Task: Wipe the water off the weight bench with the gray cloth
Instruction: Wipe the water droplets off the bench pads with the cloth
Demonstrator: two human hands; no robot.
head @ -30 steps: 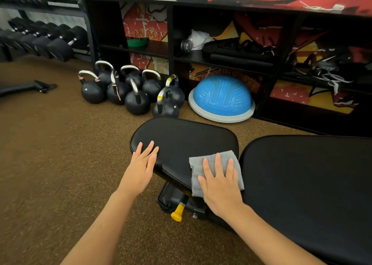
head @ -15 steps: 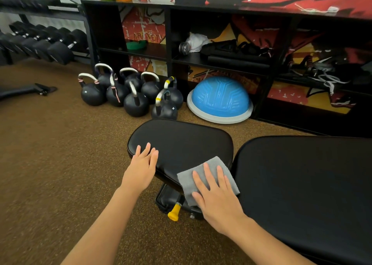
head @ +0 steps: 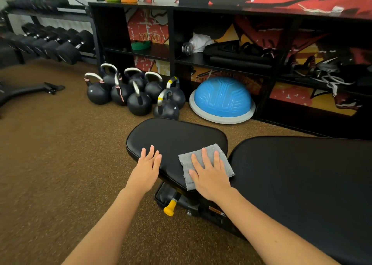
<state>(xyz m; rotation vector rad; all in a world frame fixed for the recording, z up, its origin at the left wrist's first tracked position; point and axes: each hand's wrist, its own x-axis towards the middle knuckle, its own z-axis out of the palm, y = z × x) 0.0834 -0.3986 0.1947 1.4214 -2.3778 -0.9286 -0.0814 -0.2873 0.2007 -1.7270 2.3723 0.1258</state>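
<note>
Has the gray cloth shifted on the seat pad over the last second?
Yes. The gray cloth slid left along the seat pad, then back right toward the gap beside the back pad, under the flat right hand.

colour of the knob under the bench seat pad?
Yellow. The knob sticks out below the seat pad, clearest in the head view.

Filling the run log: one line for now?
right hand flat on gray cloth | left hand flat on seat pad
</note>
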